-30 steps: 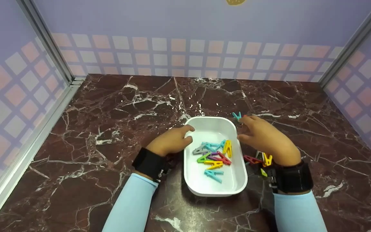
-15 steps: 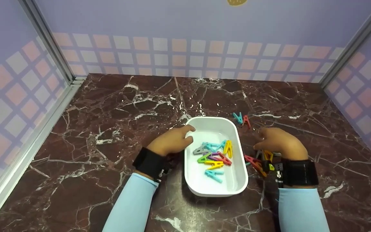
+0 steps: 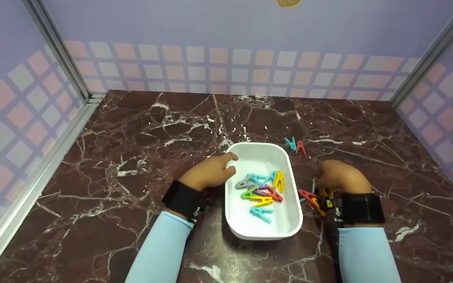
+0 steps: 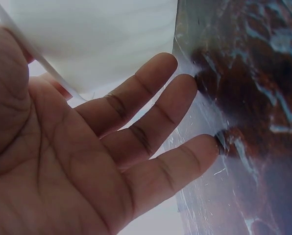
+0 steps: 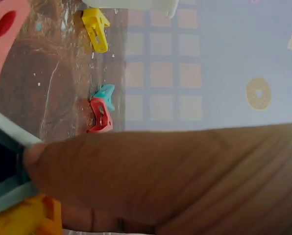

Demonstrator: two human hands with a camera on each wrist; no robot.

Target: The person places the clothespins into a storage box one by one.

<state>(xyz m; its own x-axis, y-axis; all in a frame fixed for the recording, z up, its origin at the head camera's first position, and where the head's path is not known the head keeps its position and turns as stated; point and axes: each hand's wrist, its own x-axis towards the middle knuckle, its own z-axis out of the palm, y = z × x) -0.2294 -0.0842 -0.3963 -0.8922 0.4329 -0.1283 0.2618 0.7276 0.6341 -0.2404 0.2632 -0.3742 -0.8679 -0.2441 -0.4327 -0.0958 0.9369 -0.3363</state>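
Observation:
A white plastic tub (image 3: pixel 264 232) holds several coloured clothespins (image 3: pixel 260 190). My left hand (image 3: pixel 209 171) grips its left rim, thumb and index finger reaching over the edge. In the left wrist view the other three fingers (image 4: pixel 151 117) extend along the tub's outer wall. To the right of the tub, my right hand (image 3: pixel 342 175) pinches a grey clothespin (image 3: pixel 313 184) at the loose pile. The right wrist view has the thumb (image 5: pixel 87 171) against this clip, whose far end is cut off. The hand covers part of the pile.
Red (image 3: pixel 307 194) and yellow clothespins (image 3: pixel 327 192) lie beside the right hand. Farther back, a teal clothespin (image 3: pixel 290 144) and a red one (image 3: pixel 301 148) rest on the marbled tabletop (image 3: pixel 163 118). Panels enclose the left side, back (image 3: pixel 226 70) and right side.
My right hand has drawn back from the far teal and red clothespins to the nearer pile, and its fingers have closed on a grey clothespin. The left hand has stayed on the tub.

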